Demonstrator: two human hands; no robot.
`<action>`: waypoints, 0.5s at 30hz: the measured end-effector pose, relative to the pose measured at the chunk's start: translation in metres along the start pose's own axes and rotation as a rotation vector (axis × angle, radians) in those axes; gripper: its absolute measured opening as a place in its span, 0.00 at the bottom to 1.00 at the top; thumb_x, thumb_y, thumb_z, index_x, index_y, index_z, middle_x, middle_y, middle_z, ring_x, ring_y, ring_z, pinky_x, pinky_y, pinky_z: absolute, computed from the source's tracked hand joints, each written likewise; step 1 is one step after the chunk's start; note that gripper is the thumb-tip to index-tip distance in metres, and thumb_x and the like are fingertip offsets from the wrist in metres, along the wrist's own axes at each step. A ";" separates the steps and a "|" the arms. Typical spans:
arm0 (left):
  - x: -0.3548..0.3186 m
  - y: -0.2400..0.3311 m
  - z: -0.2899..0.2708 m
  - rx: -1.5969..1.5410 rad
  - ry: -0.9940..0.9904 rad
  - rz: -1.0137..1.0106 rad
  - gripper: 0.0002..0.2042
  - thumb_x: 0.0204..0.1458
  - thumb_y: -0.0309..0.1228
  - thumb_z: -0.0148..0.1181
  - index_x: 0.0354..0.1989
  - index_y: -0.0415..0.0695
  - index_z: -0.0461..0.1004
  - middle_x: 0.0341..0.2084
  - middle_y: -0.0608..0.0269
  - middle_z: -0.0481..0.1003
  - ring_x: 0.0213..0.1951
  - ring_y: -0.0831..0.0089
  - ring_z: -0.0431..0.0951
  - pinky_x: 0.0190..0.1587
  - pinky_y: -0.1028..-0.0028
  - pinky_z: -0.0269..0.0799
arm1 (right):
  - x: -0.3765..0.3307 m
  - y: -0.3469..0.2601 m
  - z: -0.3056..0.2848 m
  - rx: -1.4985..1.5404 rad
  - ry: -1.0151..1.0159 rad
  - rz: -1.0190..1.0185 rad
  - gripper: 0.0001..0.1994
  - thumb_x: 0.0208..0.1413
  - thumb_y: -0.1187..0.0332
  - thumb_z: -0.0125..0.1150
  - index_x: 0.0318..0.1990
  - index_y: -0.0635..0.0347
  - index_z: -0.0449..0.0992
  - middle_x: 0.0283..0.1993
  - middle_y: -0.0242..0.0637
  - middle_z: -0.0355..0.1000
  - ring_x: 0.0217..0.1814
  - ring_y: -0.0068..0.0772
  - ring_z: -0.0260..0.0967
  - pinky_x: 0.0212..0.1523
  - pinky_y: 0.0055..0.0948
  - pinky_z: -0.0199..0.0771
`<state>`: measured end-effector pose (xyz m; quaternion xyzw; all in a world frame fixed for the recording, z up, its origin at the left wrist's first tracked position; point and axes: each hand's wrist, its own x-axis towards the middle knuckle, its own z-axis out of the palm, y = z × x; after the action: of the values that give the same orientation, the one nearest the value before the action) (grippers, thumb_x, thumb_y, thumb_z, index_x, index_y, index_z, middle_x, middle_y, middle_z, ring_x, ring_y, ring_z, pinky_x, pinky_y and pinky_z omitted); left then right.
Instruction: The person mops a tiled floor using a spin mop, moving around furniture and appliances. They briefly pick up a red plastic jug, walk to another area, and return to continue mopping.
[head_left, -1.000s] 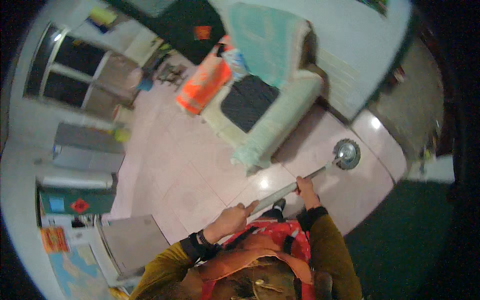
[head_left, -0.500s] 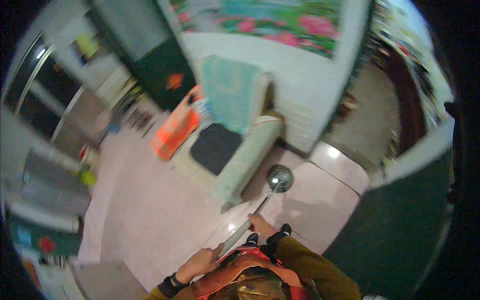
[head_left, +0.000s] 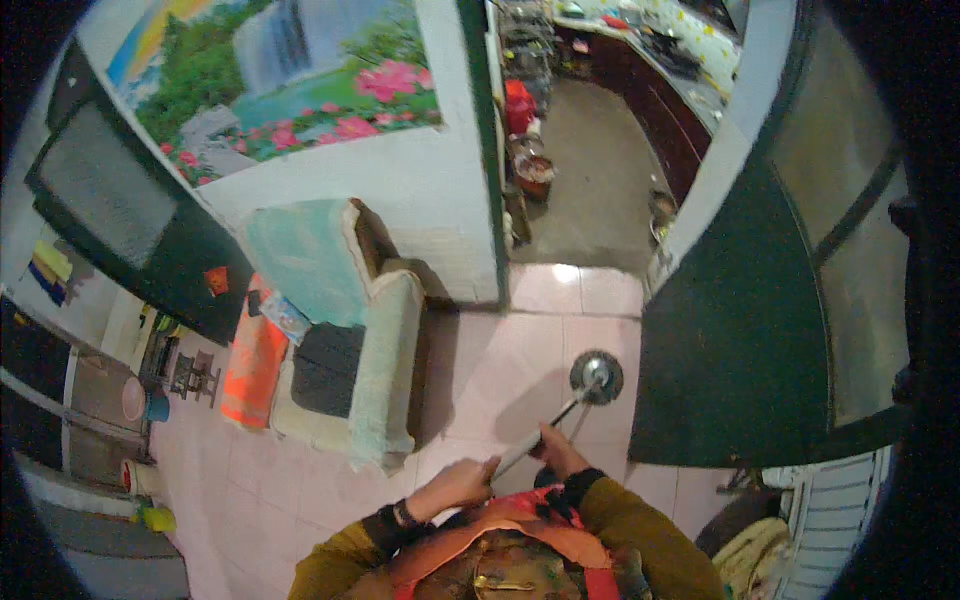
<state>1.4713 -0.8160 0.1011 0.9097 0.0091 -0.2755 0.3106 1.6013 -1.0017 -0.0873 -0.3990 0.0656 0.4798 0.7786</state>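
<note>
I'm gripping the mop handle (head_left: pixel 530 447) with both fists closed: left hand (head_left: pixel 462 482) low, right hand (head_left: pixel 556 452) higher. The mop head (head_left: pixel 596 377) is sitting beyond the armchair (head_left: pixel 350 350), risking bumping the dark door (head_left: pixel 740 330).

Dim indoor light w/ a cool blue-green cast over everything I see. Brightest spot is glare on the glossy floor tiles (head_left: pixel 560 275) at about 12 o'clock from my hands, by the doorway, so light seems to come from the room beyond. Armchair (head_left: pixel 350 370) throws a soft dark shadow toward 3 o'clock onto the tiles. Mop head (head_left: pixel 596 377) has a faint shine, its shadow smeared beneath. My left hand (head_left: pixel 462 483) and right hand (head_left: pixel 556 455) look slightly soft, some motion blur along the pole. Heavy fisheye: door edges and wall lines bow outward, black vignette around the rim, worst from 3 to 5 o'clock. Grainy, colours smeared at the 9 o'clock edge.
</note>
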 end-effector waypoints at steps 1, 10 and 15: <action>0.015 0.007 -0.002 -0.026 0.030 0.025 0.22 0.44 0.32 0.56 0.50 0.41 0.64 0.21 0.41 0.73 0.28 0.44 0.75 0.29 0.51 0.68 | 0.001 -0.013 -0.002 -0.059 0.077 -0.079 0.20 0.57 0.50 0.54 0.44 0.57 0.75 0.42 0.33 0.73 0.40 0.30 0.70 0.36 0.34 0.72; 0.026 0.081 -0.036 -0.025 0.208 -0.128 0.25 0.52 0.35 0.58 0.57 0.39 0.64 0.38 0.40 0.74 0.39 0.44 0.74 0.40 0.56 0.70 | 0.068 -0.035 -0.035 0.015 0.348 0.340 0.12 0.58 0.59 0.47 0.28 0.57 0.64 0.19 0.35 0.60 0.18 0.30 0.60 0.17 0.32 0.63; 0.008 0.106 -0.026 -0.085 0.314 -0.259 0.28 0.51 0.33 0.58 0.62 0.42 0.60 0.31 0.42 0.73 0.34 0.46 0.75 0.37 0.57 0.70 | 0.075 -0.033 -0.020 -0.127 0.128 0.446 0.12 0.57 0.61 0.48 0.30 0.60 0.64 0.20 0.35 0.60 0.14 0.31 0.55 0.12 0.30 0.59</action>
<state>1.5108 -0.8878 0.1734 0.9189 0.1857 -0.1670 0.3054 1.6734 -0.9703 -0.1190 -0.4522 0.1710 0.6169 0.6211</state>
